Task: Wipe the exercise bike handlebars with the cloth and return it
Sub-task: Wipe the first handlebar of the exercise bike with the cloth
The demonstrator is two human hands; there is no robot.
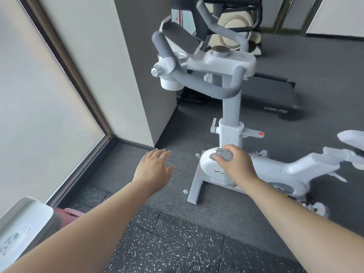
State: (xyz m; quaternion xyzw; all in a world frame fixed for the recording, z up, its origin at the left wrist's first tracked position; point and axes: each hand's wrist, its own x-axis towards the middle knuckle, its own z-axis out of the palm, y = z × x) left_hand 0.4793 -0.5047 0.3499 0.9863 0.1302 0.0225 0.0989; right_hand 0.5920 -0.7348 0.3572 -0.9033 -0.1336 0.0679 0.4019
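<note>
The cloth (223, 157) is grey with a fuzzy, finely striped weave, bunched in the right hand (235, 164), whose fingers close around it while a loose end hangs below the wrist, in front of the white body of the exercise bike (275, 170). The left hand (152, 167) is empty, fingers spread wide, held over the dark carpeted floor (177, 194). The handlebars (206, 88), padded in grey foam, curve high above both hands. A black treadmill (275, 99) behind the bike reads "UMAY M5". A white cup holder (170, 83) hangs by the handlebars; its contents cannot be seen. A small logo on the bike is illegible.
</note>
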